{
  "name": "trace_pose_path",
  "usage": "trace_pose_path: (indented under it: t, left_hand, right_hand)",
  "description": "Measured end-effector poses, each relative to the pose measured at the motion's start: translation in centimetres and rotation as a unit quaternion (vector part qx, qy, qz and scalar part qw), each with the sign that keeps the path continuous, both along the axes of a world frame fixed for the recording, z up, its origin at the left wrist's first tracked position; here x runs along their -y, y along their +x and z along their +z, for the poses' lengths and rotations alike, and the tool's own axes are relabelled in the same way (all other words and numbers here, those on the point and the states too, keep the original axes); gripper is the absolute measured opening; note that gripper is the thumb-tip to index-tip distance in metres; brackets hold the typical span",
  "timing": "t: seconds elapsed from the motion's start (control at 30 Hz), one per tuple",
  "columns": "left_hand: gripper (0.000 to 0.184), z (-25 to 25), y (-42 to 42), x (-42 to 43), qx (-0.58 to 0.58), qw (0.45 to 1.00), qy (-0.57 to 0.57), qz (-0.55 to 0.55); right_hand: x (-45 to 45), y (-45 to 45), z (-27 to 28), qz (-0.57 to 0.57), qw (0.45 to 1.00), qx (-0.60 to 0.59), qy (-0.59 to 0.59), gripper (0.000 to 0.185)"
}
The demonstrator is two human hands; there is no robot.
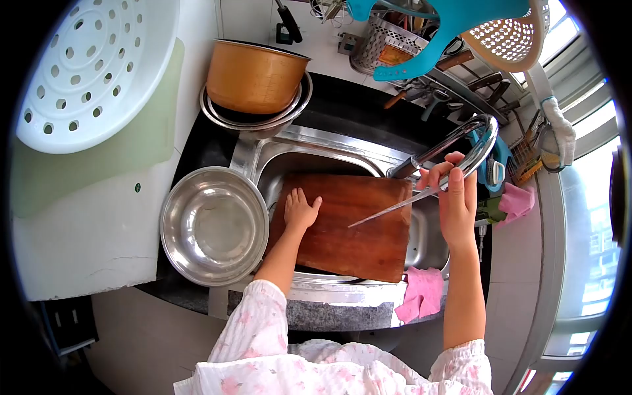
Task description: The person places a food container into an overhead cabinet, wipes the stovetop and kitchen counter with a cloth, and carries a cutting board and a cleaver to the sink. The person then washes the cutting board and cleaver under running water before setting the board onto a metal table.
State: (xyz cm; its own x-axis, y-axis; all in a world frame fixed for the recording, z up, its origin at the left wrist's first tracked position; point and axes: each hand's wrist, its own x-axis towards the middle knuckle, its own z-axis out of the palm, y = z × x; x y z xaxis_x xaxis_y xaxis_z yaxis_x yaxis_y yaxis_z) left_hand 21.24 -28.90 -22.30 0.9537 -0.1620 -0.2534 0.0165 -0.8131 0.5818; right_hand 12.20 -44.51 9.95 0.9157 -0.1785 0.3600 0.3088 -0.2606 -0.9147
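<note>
A brown wooden cutting board [355, 247] lies across the double steel sink [424, 230]. My left hand [301, 212] rests flat on the board's left part, fingers stretched out. At the upper right, my right hand [453, 197] has its fingers around the spout end of the curved chrome faucet [486, 135]. From the spout, a thin, tapering bright streak [388, 209] that looks like running water reaches down to the board. Left of the sink stands a wide steel basin [214, 227] with nothing in it.
An orange-brown pot [253, 76] sits in steel bowls behind the basin. A pink cloth [421, 293] hangs over the sink's front edge. A white perforated basket [99, 72] stands upper left. Hanging utensils, a tan strainer [510, 33] and a utensil holder [392, 49] crowd the back right.
</note>
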Motion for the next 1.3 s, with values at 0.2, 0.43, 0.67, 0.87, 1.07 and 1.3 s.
trace_pose_path:
  t: [0.2,0.43,0.67,0.87,1.07,1.3]
  left_hand:
    - [0.062,3.7,-8.2,5.7,0.098,0.992,-0.069,0.038]
    - [0.061,9.6,-12.1,12.3,0.155,0.975,-0.130,-0.090]
    - [0.053,11.1,-8.6,17.1,0.184,0.927,-0.232,-0.232]
    - [0.056,7.0,-2.9,11.8,0.181,0.964,-0.094,-0.173]
    - [0.061,1.6,-5.4,-0.2,-0.018,0.998,0.033,0.047]
    - [0.073,2.2,-6.9,-1.8,-0.186,0.958,0.096,0.196]
  right_hand:
    - [-0.1,-0.1,-0.1,0.003,1.000,0.008,0.017,0.025]
    - [0.1,-0.3,-0.4,0.014,0.999,0.011,0.033,0.026]
    - [0.4,-0.7,-0.6,0.011,0.998,0.002,0.068,0.026]
    - [0.7,-1.0,-0.5,0.033,0.999,-0.002,0.042,0.027]
    - [0.5,-0.8,-0.5,0.031,0.997,0.002,0.064,0.026]
    - [1.9,-3.3,0.3,-0.008,0.995,-0.025,0.092,0.020]
